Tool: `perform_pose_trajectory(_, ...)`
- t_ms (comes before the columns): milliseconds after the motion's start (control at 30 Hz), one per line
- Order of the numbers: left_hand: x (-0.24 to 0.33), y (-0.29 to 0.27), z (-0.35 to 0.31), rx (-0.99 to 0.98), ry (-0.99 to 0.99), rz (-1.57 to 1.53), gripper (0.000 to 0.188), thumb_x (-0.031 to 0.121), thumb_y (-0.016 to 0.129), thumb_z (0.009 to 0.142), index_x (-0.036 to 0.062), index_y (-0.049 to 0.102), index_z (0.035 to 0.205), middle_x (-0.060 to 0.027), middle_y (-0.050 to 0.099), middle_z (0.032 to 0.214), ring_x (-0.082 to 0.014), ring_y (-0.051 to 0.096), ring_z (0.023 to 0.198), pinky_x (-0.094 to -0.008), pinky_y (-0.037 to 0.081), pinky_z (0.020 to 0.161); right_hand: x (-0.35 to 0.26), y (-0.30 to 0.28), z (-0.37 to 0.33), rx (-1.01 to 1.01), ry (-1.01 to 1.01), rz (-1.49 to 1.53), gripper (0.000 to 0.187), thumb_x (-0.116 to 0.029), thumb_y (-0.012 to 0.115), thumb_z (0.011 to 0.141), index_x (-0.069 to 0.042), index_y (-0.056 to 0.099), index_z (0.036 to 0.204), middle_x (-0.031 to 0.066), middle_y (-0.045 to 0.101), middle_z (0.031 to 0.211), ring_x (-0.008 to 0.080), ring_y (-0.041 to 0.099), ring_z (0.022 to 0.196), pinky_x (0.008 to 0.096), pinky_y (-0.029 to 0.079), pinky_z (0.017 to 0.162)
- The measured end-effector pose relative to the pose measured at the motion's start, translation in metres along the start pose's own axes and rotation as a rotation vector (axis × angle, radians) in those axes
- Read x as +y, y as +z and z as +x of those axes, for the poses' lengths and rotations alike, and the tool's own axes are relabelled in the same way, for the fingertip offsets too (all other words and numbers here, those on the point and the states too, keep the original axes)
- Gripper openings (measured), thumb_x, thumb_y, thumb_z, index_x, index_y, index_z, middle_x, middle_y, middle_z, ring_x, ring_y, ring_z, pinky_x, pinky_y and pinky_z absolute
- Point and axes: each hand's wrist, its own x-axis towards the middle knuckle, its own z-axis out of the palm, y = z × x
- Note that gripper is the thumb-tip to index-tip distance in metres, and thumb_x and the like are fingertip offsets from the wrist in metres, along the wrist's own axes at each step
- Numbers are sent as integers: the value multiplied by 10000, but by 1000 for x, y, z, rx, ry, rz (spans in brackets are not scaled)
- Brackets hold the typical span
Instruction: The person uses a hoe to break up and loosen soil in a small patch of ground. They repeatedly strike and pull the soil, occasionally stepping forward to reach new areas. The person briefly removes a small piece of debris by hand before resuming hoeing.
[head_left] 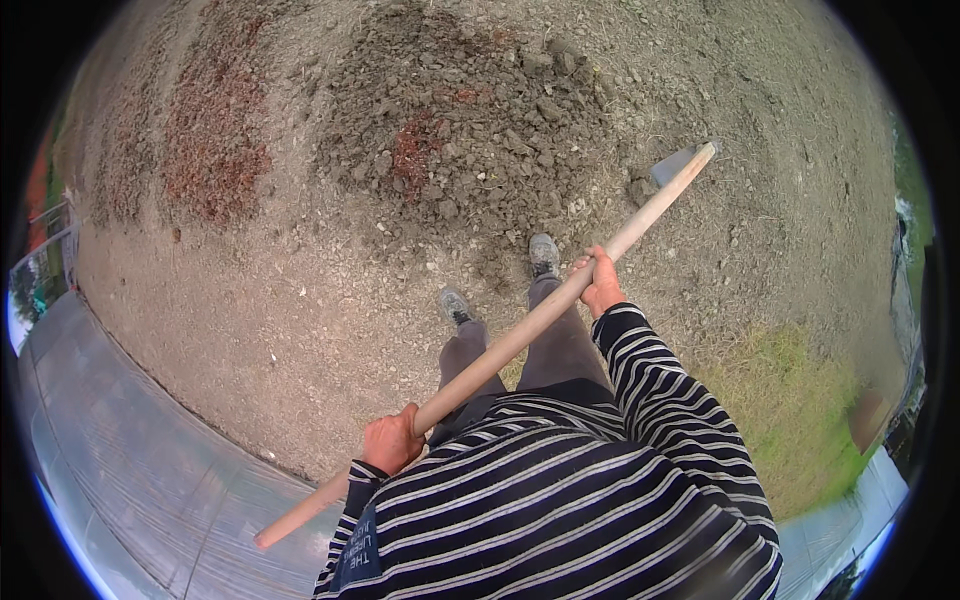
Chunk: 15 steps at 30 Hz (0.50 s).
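A hoe [520, 335] with a long wooden handle slants across my body, from the lower left up to the far right. Its grey metal blade [673, 166] sits at the upper right end, over bare soil beside the dug patch; whether it touches the ground I cannot tell. My left hand [393, 440] is wrapped round the lower part of the handle, near my waist. Further up the shaft, my right hand [602, 283] grips it, with the thumb lying along the wood. The handle's butt end sticks out past my left hand.
Loose dark clods [500, 140] lie ahead of my feet, with a reddish patch [415, 150] among them. More reddish soil [215, 140] spreads at the far left. Plastic sheeting [150, 470] curves along the lower left. Grass [790, 410] grows at the right.
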Motion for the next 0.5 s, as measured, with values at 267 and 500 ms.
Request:
perform_pose_trajectory(267, 23, -85, -43, 11, -37, 191, 237, 144, 645, 636, 94, 478, 797, -140, 567, 573, -327, 589, 575, -418, 452, 525, 20, 3, -44, -84, 109, 153, 175, -172, 525, 778, -125, 396, 671, -13, 376, 568, 121, 400, 495, 290, 402, 499)
perform_pose_trajectory(500, 74, -210, -16, 314, 81, 631, 225, 63, 630, 629, 86, 457, 772, -85, 533, 628, -266, 578, 602, -357, 436, 559, -22, 53, -47, -135, 122, 418, 195, -146, 535, 715, -120, 376, 606, -8, 397, 520, 140, 411, 479, 314, 422, 537)
